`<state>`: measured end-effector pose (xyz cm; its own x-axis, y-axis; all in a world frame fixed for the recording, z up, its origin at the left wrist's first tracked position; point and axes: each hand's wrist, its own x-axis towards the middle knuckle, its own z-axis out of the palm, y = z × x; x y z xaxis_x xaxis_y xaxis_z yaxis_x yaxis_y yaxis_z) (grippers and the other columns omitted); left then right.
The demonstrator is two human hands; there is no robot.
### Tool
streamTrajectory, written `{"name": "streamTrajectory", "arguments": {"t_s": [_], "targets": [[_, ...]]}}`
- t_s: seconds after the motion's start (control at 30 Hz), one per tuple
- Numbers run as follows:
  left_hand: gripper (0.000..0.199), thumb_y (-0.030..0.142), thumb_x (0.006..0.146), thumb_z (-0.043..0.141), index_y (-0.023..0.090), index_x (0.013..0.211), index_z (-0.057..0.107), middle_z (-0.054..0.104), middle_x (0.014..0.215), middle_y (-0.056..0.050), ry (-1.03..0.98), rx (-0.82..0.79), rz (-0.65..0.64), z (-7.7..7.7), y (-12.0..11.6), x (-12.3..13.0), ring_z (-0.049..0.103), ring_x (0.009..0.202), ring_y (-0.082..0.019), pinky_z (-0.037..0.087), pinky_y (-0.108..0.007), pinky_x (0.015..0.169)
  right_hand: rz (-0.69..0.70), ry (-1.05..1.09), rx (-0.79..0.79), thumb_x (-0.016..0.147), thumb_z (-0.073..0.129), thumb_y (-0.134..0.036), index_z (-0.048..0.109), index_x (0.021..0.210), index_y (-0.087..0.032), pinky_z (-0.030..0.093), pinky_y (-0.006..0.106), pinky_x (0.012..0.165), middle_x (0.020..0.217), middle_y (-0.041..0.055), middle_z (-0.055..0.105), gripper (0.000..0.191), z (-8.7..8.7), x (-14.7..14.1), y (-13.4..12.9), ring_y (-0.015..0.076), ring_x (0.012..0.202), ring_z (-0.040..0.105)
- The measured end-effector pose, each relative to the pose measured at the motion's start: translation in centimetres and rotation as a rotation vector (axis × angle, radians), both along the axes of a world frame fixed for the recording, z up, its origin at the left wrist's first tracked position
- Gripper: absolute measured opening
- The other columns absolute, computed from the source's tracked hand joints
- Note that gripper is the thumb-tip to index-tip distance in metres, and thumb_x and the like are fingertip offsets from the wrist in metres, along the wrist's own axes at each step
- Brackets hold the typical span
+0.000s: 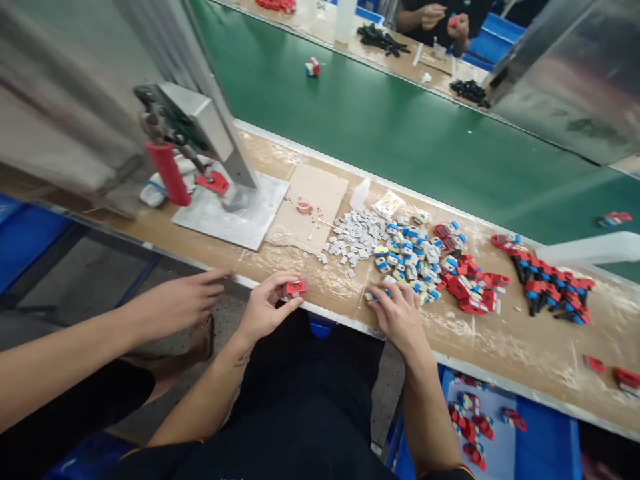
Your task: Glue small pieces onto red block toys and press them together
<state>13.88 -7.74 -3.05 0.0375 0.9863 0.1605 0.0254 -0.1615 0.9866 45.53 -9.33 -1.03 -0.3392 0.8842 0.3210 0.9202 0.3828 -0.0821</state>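
My left hand (267, 307) pinches a small red plastic housing (296, 287) between thumb and fingers above the bench's front edge. Its hollow side faces up. To the right, my right hand (403, 317) has its fingertips closed on a blue-and-white plastic piece (370, 296), mostly covered by the fingers. This piece is at the near edge of a pile of similar blue, white and yellow pieces (410, 250). Just left of that pile lie many small grey-white plates (357, 233). Red plastic parts (473, 287) are heaped on its right side.
A press with a red handle (169, 175) stands on a metal plate (235, 220) at left. A co-worker's hand (185, 300) reaches in beside my left arm. Beyond the bench runs a green conveyor belt (400, 127). Red-blue-black assemblies (550, 280) lie right; a blue bin (547, 433) sits below.
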Motion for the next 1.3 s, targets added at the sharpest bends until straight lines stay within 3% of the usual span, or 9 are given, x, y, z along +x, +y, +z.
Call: {"name": "streamTrajectory", "arguments": {"t_s": [0.13,0.23,0.4,0.53,0.7,0.83,0.93,1.07,1.3], "targets": [[0.031,0.036,0.086,0.087,0.019,0.110,0.079,0.077,0.127,-0.016,-0.009,0.013,0.118,-0.1,-0.9,-1.5,0.079,0.114,-0.028,0.068,-0.038,0.095,-0.030,0.098,0.115,0.109,0.057,-0.033,0.070,0.125,-0.024,0.045,0.045,0.095,0.122,0.0123,0.073,0.023,0.0,-1.0,0.8,0.0305,0.113,0.060],[0.031,0.039,0.084,0.087,0.018,0.106,0.078,0.070,0.140,-0.019,0.027,0.010,0.182,0.3,-0.3,-3.5,0.077,0.117,-0.029,0.068,-0.038,0.093,0.056,0.190,0.120,0.108,0.059,-0.034,0.070,0.123,-0.025,0.045,0.044,0.095,0.117,0.0107,0.074,0.020,0.7,-3.4,1.7,0.0290,0.110,0.063],[0.029,0.037,0.083,0.086,0.019,0.104,0.078,0.065,0.148,-0.020,0.068,0.013,0.111,1.0,1.9,-6.2,0.075,0.120,-0.029,0.066,-0.036,0.091,0.243,0.219,-0.006,0.106,0.062,-0.034,0.069,0.129,-0.023,0.044,0.042,0.093,0.116,0.0094,0.075,0.026,2.0,-8.8,5.1,0.0272,0.108,0.065],[0.028,0.035,0.081,0.085,0.019,0.102,0.079,0.067,0.147,-0.021,0.097,-0.022,0.036,1.0,2.7,-6.4,0.074,0.126,-0.032,0.066,-0.037,0.092,0.216,0.135,-0.117,0.103,0.066,-0.036,0.065,0.134,-0.022,0.044,0.042,0.097,0.123,0.0115,0.073,0.034,2.7,-11.9,8.8,0.0300,0.114,0.063],[0.026,0.036,0.082,0.083,0.019,0.103,0.081,0.069,0.148,-0.021,0.141,-0.072,0.005,0.9,2.5,-6.9,0.077,0.122,-0.032,0.068,-0.037,0.086,0.174,-0.046,-0.184,0.100,0.071,-0.030,0.070,0.105,-0.021,0.043,0.041,0.094,0.108,0.0103,0.075,0.010,2.1,-12.6,10.4,0.0291,0.106,0.063],[0.032,0.043,0.082,0.086,0.019,0.102,0.080,0.072,0.146,-0.022,0.124,-0.111,-0.021,0.9,2.7,-8.0,0.079,0.118,-0.033,0.070,-0.040,0.090,0.167,-0.089,-0.200,0.101,0.070,-0.031,0.071,0.105,-0.021,0.045,0.041,0.096,0.110,0.0108,0.076,0.010,1.2,-12.2,10.0,0.0286,0.107,0.065],[0.036,0.050,0.084,0.086,0.019,0.101,0.078,0.076,0.140,-0.021,0.106,-0.124,-0.093,0.7,2.5,-8.1,0.082,0.111,-0.034,0.071,-0.041,0.086,0.165,-0.065,-0.184,0.102,0.068,-0.030,0.072,0.113,-0.022,0.047,0.041,0.099,0.122,0.0114,0.076,0.014,1.3,-11.6,8.8,0.0279,0.113,0.065],[0.029,0.048,0.090,0.083,0.022,0.102,0.074,0.081,0.123,-0.015,0.171,-0.025,-0.107,-0.4,1.7,-6.9,0.082,0.106,-0.030,0.072,-0.036,0.082,0.088,0.099,0.039,0.103,0.067,-0.032,0.071,0.124,-0.026,0.048,0.038,0.110,0.137,0.0075,0.073,0.023,1.2,-9.1,4.8,0.0253,0.132,0.063],[0.013,0.033,0.100,0.072,0.027,0.111,0.073,0.073,0.114,-0.005,0.342,0.318,-0.269,-1.3,1.5,-1.3,0.078,0.101,-0.020,0.068,-0.027,0.081,-0.596,0.222,0.351,0.104,0.057,-0.028,0.071,0.115,-0.022,0.053,0.047,0.102,0.118,0.0139,0.072,0.018,-2.2,0.9,-7.2,0.0287,0.117,0.067]]}}
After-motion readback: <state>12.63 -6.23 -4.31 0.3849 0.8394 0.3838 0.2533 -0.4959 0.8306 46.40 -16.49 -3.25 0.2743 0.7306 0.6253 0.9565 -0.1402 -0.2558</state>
